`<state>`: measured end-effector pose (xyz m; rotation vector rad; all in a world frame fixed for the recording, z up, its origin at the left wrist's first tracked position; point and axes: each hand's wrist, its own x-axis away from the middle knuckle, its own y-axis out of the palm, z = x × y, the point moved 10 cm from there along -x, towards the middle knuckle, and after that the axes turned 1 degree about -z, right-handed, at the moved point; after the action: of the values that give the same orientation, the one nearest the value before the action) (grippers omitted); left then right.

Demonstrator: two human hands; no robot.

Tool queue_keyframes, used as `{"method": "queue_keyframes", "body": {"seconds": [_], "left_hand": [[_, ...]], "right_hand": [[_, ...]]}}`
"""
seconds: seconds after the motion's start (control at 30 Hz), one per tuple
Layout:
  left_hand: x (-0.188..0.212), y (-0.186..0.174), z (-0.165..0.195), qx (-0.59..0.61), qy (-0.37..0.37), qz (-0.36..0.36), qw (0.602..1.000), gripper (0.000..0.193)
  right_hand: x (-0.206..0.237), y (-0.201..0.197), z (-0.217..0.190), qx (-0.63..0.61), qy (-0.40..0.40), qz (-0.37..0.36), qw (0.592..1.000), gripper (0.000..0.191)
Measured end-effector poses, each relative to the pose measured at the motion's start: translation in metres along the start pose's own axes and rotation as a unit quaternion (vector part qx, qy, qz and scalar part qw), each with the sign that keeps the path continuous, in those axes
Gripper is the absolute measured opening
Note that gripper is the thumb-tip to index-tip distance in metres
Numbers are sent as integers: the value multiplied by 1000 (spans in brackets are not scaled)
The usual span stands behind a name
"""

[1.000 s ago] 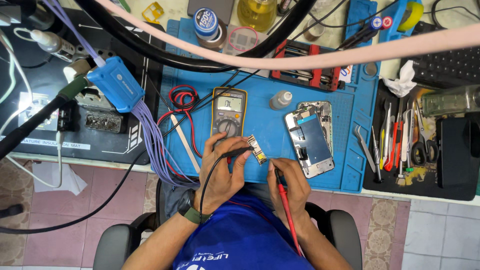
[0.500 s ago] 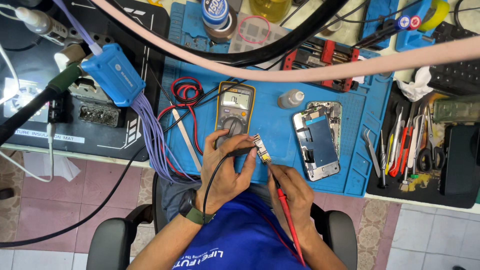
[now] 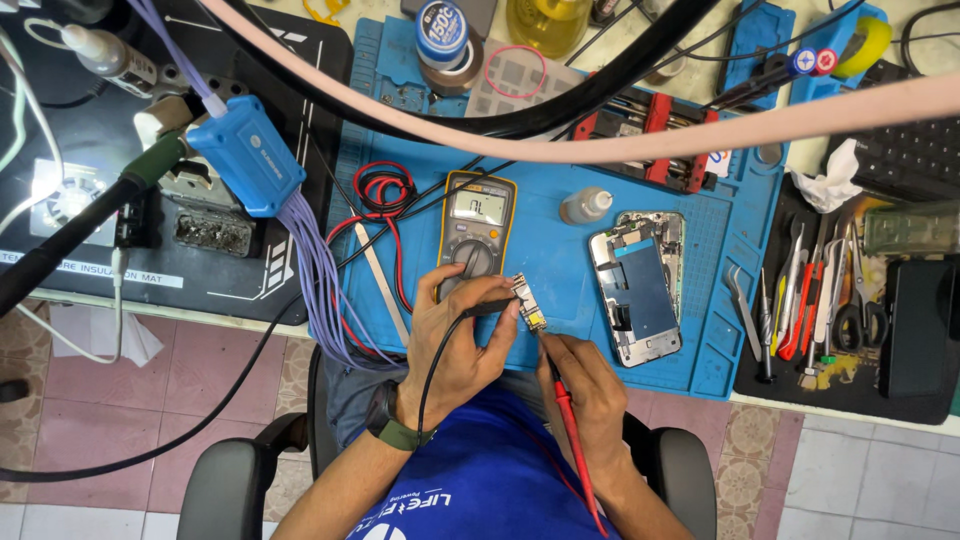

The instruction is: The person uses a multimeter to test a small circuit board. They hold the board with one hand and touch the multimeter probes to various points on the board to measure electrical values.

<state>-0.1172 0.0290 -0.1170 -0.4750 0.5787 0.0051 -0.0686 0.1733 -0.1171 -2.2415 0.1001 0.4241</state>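
The left hand [image 3: 455,345] grips a small circuit board [image 3: 529,302] at its fingertips together with a black test probe [image 3: 480,310], whose black lead runs down over the palm and wrist, past a dark wristwatch with a green strap [image 3: 392,425]. The right hand [image 3: 585,385] is closed around a red test probe [image 3: 568,425], its tip raised to the lower edge of the board, so the board sits between the two hands, just above the right hand's fingers and at the far end of the left hand's fingers. Directly beyond the left hand, almost touching its knuckles, lies a yellow-and-grey multimeter [image 3: 476,232] with its display lit, resting on a blue work mat [image 3: 720,300] that covers the bench. Beyond and to the left of the left hand, coiled red and black leads [image 3: 382,190] lie on the mat, and a bundle of purple wires [image 3: 320,275] hangs from a blue box [image 3: 248,165]. To the right of the right hand and a little beyond it lies an opened phone housing [image 3: 640,285], with a small white bottle [image 3: 585,206] just past it. Well to the right, a black tray holds tweezers and screwdrivers [image 3: 800,300].
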Motion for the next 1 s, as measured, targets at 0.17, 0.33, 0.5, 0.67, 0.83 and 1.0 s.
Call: {"method": "queue_keyframes", "body": {"seconds": [0.17, 0.33, 0.5, 0.67, 0.83, 1.0], "left_hand": [[0, 0, -1, 1, -7, -3, 1000, 38], [-3, -2, 3, -1, -1, -3, 1000, 37], [-6, -3, 3, 6, -16, -10, 1000, 40], [-7, -4, 6, 5, -13, -6, 1000, 41], [-9, -6, 7, -4, -8, 0, 1000, 41], [-11, -6, 7, -11, -8, -3, 1000, 40]], "right_hand": [[1, -1, -1, -8, -1, -2, 1000, 27], [-1, -1, -1, 7, -3, -1, 1000, 26], [-4, -3, 1, -11, 16, -1, 1000, 22], [-7, -5, 3, -33, 37, -17, 999, 19], [-10, -6, 8, -61, 69, -32, 995, 17], [-14, -3, 15, -91, 102, -44, 990, 19]]}}
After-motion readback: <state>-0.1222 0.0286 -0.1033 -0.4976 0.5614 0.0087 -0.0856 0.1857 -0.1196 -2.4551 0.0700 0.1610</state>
